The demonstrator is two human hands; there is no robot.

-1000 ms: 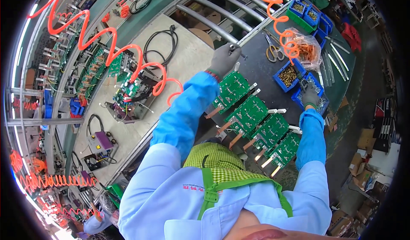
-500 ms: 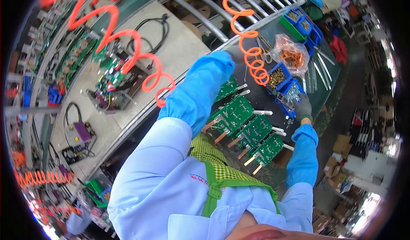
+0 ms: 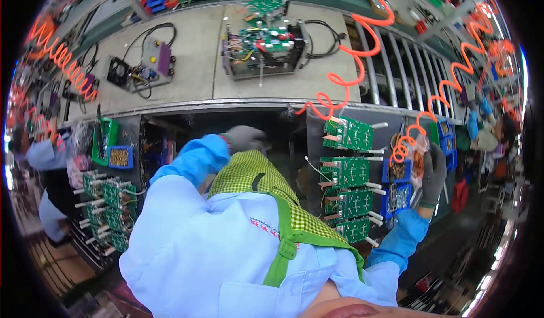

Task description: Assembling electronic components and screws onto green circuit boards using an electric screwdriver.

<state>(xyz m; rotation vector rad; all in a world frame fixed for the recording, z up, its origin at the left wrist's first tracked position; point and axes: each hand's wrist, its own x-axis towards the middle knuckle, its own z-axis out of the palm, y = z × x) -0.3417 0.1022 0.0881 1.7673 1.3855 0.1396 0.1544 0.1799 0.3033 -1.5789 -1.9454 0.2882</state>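
Observation:
In a grey glove, my left hand (image 3: pixel 243 139) is above the apron (image 3: pixel 249 173), close to the bench edge. Motion smears its fingers, and I see nothing held in it. Also gloved in grey, my right hand (image 3: pixel 434 173) is at the right beside a clear plastic bag (image 3: pixel 418 162) of copper-coloured parts, its fingers stretched out. I cannot tell whether it touches the bag. Near that hand stand a blue bin of brass-coloured fasteners (image 3: pixel 398 172) and a blue bin of silvery fasteners (image 3: pixel 398 198). Several green circuit boards (image 3: pixel 352 172) with white posts lie in a column to their left.
An open electronic unit (image 3: pixel 263 46) stands on the pale conveyor surface (image 3: pixel 192 63) ahead, with a purple-sided unit (image 3: pixel 161 60) farther left. An orange coiled hose (image 3: pixel 357 69) hangs over the bench. More boards (image 3: pixel 113 196) lie at the left. Another person's sleeve (image 3: pixel 48 154) shows there.
My view has turned left. My left hand has come back from the far side of the boards toward the apron. My right hand has moved from the silvery fasteners up to the plastic bag.

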